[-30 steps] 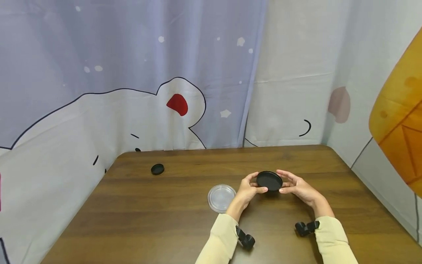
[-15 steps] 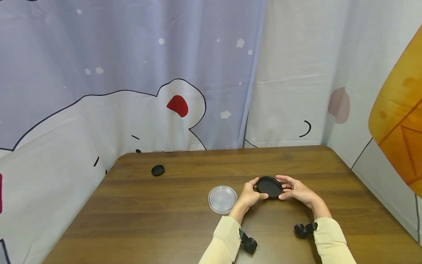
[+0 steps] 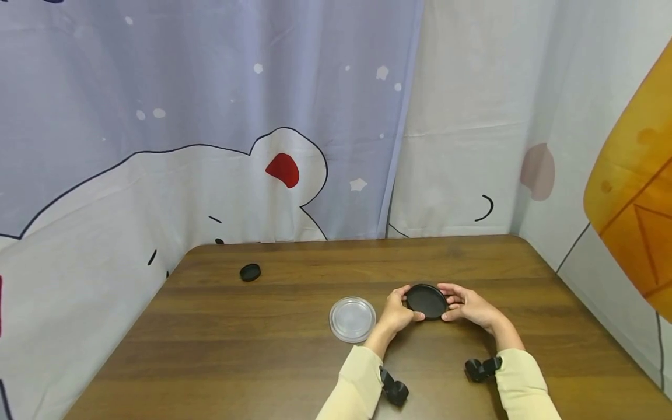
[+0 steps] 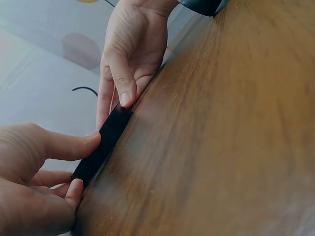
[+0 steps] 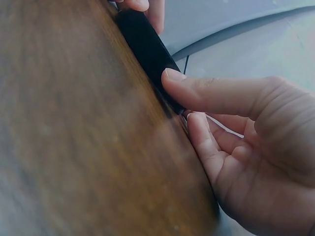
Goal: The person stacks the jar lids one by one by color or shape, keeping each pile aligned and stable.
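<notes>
A round, shallow black lid (image 3: 427, 301) with a raised rim is right at the tabletop in the head view, its inside facing up. My left hand (image 3: 395, 314) holds its left edge, thumb at the near side and fingers round the far side. On the opposite edge, my right hand (image 3: 474, 308) grips it the same way. Both wrist views show the lid edge-on as a dark band (image 4: 104, 142), close along the wood, with a thumb (image 5: 197, 91) against its side. Just left of my left hand lies a clear round plastic lid (image 3: 352, 319).
A smaller black round cap (image 3: 250, 272) sits near the back left of the brown wooden table (image 3: 236, 361). Behind the table's far edge hangs a printed curtain (image 3: 210, 93), which continues along both sides.
Both hands have come down and slightly toward the near side with the black lid, which now sits lower, at the tabletop. The clear lid and small cap stay in place.
</notes>
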Demonstrator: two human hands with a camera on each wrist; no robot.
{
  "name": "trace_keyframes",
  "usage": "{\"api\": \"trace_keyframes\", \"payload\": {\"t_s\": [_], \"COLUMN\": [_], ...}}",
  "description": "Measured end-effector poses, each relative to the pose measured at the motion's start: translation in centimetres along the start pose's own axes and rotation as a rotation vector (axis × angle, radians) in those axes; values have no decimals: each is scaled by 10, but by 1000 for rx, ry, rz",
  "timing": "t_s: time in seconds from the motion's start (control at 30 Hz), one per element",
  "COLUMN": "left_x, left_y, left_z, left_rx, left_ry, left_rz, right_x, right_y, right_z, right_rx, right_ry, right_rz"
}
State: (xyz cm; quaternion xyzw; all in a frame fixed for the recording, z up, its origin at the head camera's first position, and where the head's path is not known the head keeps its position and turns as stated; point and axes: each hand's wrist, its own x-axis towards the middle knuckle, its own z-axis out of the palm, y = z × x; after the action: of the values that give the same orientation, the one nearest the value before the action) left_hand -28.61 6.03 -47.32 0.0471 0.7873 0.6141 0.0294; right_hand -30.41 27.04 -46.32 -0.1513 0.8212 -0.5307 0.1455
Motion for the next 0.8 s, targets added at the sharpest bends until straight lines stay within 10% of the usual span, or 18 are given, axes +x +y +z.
{"api": "trace_keyframes", "payload": {"t_s": [0.8], "left_x": [2], "left_y": [15], "left_z": [0], "left_rx": [-45], "left_ry": [-119], "left_rz": [10], "right_x": [-14], "right_y": [9], "right_z": [-19], "right_rx": [40], "right_ry": [40], "right_rz": [28]}}
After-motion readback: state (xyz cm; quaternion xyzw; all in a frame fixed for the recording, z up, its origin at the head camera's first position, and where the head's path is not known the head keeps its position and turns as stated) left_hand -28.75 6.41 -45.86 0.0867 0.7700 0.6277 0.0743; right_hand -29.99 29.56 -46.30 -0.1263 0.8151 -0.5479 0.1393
